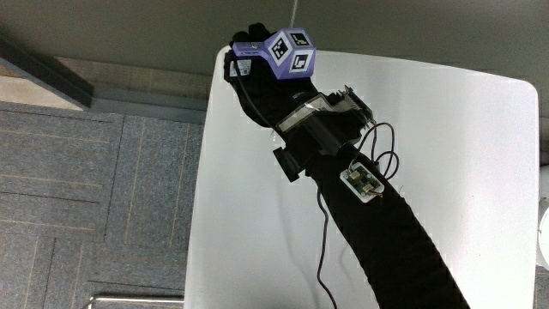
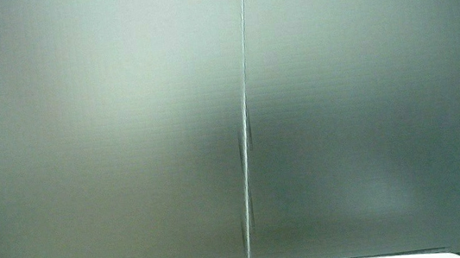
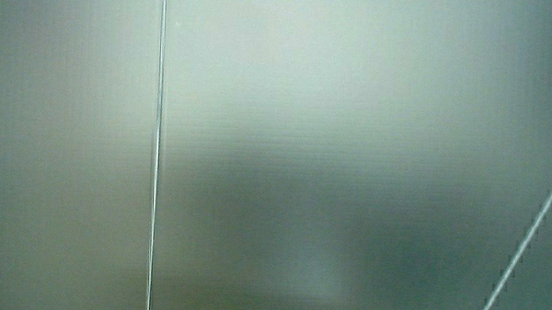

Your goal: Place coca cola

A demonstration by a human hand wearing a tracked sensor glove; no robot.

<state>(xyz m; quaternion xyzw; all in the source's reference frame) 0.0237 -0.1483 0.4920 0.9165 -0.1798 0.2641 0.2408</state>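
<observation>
- Reaching out over the corner of the white table [image 1: 446, 172], at the edge farthest from the person; by the task sentence, most likely the setting-down step of the cola, or the reach just ahead of it.
- No can or bottle of cola visible anywhere in the main view; if carried at all, hidden under the hand [image 1: 257, 64]. Impossible to say where it is.
- Grip not readable: palm turned down and away, covered by the glove's back and the patterned cube [image 1: 290, 53], so no telling whether anything is held.
- Forearm [image 1: 377, 232] stretched in a long diagonal across the table from the person's side toward that corner, black sleeve throughout.
- Strapped at the wrist, a dark bracket with a metal piece; farther down the sleeve, a small green circuit board [image 1: 361, 179] with thin black wires looping off it and one trailing down onto the tabletop.
- Hand right at the table's edge, partly over the grey carpet floor [image 1: 94, 197].
- Both side views showing only a pale wall, so nothing more to draw from them.
- Next move, judged: if something is held, a lowering well inside the edge before release, given how close the corner lies.
</observation>
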